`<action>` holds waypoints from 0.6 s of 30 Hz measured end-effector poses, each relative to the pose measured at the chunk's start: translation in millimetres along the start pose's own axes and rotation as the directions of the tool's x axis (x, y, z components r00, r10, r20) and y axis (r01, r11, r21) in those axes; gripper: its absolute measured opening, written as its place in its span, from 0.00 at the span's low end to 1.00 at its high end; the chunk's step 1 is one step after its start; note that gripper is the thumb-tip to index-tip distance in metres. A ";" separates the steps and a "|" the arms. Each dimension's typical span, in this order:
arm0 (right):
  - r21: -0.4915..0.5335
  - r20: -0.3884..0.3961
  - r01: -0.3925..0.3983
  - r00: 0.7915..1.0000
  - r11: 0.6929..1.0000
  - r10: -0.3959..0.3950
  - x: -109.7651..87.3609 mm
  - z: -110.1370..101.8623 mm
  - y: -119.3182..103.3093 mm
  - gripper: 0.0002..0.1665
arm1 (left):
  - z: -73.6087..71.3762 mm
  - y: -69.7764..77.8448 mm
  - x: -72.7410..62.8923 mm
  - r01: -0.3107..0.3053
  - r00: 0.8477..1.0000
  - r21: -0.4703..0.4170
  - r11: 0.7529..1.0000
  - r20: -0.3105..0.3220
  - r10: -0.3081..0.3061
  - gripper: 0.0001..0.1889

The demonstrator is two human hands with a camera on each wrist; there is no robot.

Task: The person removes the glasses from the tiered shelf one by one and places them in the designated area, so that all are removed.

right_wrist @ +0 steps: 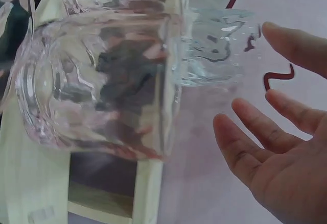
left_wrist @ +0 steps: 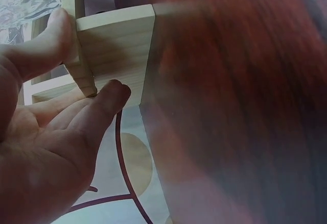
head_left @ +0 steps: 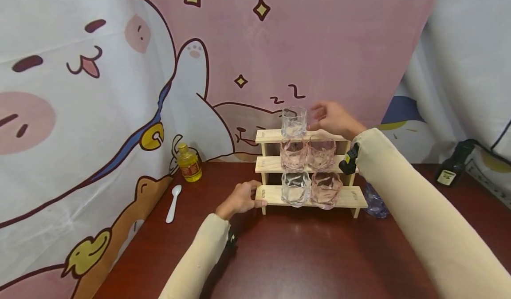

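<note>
A three-tier wooden rack (head_left: 273, 194) stands on the table with glasses on every tier. My left hand (head_left: 239, 198) grips the left end of its lowest board; in the left wrist view the thumb (left_wrist: 60, 35) lies over the top and the fingers pass underneath. On the top tier sits a clear glass (head_left: 294, 122), and just right of it my right hand (head_left: 334, 118) is held with parted fingers, holding nothing. Two pink glasses (head_left: 322, 155) share the middle tier. Below them, a clear glass (head_left: 296, 190) stands beside a pink glass (head_left: 326, 192).
A bluish-purple glass (head_left: 375, 205) is on the table right of the rack, partly behind my right sleeve. To the left are a white spoon (head_left: 173, 205) and a small yellow bottle (head_left: 189, 163). A dark bottle (head_left: 451, 165) stands far right. Printed cloth (head_left: 343, 37) hangs behind.
</note>
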State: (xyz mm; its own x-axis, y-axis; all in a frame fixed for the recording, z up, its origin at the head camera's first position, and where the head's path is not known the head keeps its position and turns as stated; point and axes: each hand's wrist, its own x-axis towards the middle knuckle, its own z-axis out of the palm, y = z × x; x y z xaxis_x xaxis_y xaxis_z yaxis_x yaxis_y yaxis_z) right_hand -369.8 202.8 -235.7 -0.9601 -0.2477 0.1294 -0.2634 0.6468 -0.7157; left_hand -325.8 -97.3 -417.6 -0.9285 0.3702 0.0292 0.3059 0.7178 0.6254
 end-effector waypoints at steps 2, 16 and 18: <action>0.022 -0.015 -0.012 1.000 1.000 0.013 3.7 3.9 -0.1 0.42 | -0.8 1.2 -0.7 0.006 1.000 0.004 1.000 0.001 -0.006 0.30; -0.064 -0.070 -0.053 0.996 0.997 0.049 22.0 21.8 -3.0 0.51 | -3.0 4.9 -1.9 0.007 1.000 0.035 0.999 0.009 -0.007 0.30; -0.090 -0.069 -0.058 0.996 0.994 0.052 22.4 22.4 -2.3 0.52 | -3.4 5.7 -2.3 0.009 1.000 0.037 0.999 0.008 -0.010 0.30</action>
State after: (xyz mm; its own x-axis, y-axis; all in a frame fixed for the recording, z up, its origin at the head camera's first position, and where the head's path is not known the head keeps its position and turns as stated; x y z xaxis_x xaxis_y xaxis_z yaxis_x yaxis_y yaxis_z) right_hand -388.6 179.6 -246.5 -0.9767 -0.1634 0.1393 -0.2146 0.7225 -0.6572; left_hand -322.6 -96.0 -411.4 -0.9296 0.3682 0.0169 0.3050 0.7428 0.5960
